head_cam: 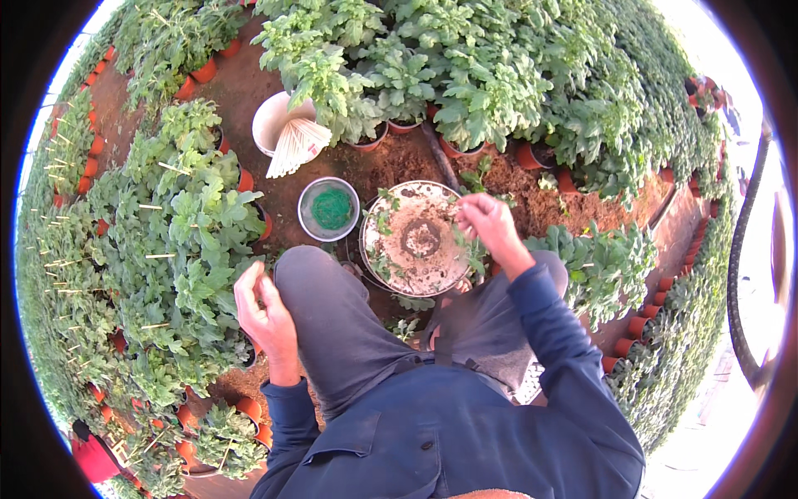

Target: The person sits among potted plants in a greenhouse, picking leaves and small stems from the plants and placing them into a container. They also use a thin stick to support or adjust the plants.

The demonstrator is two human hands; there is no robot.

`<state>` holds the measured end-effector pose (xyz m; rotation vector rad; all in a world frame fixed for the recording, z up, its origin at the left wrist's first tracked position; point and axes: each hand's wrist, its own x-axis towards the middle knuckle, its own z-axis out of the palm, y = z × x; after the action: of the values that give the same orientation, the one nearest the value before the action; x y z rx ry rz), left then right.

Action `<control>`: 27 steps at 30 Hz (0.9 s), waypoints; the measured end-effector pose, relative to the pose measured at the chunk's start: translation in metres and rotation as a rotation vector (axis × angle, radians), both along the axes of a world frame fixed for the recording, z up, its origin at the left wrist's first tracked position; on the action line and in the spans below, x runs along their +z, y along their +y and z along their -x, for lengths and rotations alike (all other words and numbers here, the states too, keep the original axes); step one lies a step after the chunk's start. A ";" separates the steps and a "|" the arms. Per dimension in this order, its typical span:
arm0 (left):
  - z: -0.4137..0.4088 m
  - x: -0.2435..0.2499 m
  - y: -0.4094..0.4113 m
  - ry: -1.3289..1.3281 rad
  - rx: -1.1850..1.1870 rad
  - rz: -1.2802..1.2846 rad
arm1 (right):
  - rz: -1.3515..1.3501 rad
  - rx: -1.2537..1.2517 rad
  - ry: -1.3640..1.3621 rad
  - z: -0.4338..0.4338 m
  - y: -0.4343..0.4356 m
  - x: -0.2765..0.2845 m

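My right hand is over the right side of a round, dirt-strewn turntable or upturned tub, its thumb and fingertips close together. Blurred green leaf bits lie below it; whether it pinches one I cannot tell. Torn leaves and a ring of soil lie on the round top. My left hand is beside my left knee, palm up, fingers loosely curled, with nothing visible in it. Left of the round top stands a metal bowl holding a tangle of green ties or string.
A white bucket lies tipped with a bundle of pale sticks spilling out. Leafy potted plants with sticks stand at left; more plants crowd ahead. Orange pots line the right. A person in red is at lower left.
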<state>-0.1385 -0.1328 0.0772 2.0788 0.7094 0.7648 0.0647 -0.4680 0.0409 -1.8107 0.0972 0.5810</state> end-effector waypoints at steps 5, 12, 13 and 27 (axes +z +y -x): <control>-0.069 0.018 -0.082 0.084 -0.511 -0.170 | -0.056 0.012 0.076 -0.085 -0.004 -0.036; -0.071 -0.099 -0.152 0.224 -0.783 -0.431 | 0.499 -0.171 0.061 -0.175 -0.047 -0.168; -0.068 -0.101 -0.151 0.241 -0.798 -0.451 | 0.439 -0.216 0.092 -0.184 -0.057 -0.186; -0.064 -0.102 -0.152 0.328 -0.796 -0.470 | -0.231 -0.332 0.141 -0.247 -0.094 -0.299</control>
<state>-0.0749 -0.2848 -0.0248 2.6542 -0.1982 0.1338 0.3121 -0.5619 -0.2579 -1.4875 0.4026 0.4606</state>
